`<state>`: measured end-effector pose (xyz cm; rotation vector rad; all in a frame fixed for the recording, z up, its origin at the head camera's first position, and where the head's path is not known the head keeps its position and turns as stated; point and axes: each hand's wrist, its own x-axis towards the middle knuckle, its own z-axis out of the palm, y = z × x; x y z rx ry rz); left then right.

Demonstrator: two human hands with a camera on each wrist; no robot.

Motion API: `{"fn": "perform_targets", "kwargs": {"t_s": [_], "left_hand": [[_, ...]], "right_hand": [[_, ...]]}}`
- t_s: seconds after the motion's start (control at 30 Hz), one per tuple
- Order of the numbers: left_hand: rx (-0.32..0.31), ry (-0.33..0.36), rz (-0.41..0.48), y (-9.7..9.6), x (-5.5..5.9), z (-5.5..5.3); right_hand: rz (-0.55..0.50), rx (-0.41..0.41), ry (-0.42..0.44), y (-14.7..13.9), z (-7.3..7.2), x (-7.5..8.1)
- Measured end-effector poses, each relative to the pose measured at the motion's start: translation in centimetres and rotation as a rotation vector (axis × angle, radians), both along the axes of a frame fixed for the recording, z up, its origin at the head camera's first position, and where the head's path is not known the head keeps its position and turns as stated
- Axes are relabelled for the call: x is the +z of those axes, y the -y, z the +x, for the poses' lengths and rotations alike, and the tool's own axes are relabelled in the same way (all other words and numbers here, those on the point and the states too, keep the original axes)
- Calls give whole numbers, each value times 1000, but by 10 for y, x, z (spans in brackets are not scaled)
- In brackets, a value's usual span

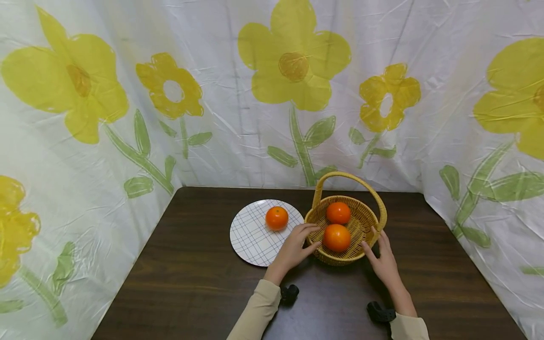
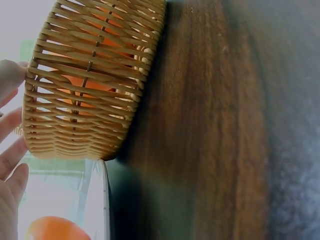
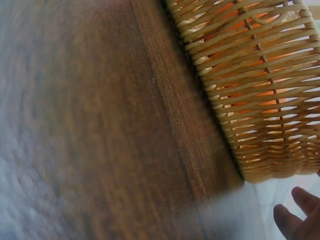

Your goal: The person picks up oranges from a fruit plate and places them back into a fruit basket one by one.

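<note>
A round wicker basket (image 1: 337, 259) with a tall arched handle (image 1: 349, 175) stands on the table. Inside it lie two round orange fruits, one farther back (image 1: 338, 213) and one nearer the front (image 1: 337, 238). My left hand (image 1: 292, 249) is at the basket's left rim, its fingers spread and its thumb tip at the rim. On the right side, near the handle's foot, my right hand (image 1: 386, 262) has its fingers and thumb apart beside the wall. In the right wrist view, spread fingertips (image 3: 285, 220) show just below the woven basket wall (image 3: 270, 95).
Left of the basket is a round white plate (image 1: 250, 236) with a dark line pattern, bearing one orange fruit (image 1: 276, 218). The dark wooden table (image 1: 187, 264) meets a white curtain (image 1: 229, 141) with yellow flowers at the back and sides. Each wrist wears a black device (image 1: 290, 294).
</note>
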<state>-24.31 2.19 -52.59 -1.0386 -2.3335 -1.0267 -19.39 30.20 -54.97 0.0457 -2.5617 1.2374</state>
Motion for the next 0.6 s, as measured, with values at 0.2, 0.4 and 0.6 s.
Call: {"fn": "perform_targets", "kwargs": {"t_s": [0.2,0.4,0.6], "left_hand": [[10,-7,41,4,-3,0],[33,-34,66,8,-4,0],[33,-43,82,11,-6,0]], "right_hand": [[-3,2,9,0,0,1],[2,-3,16,0,0,2],[4,-2,27,0,0,2]]}}
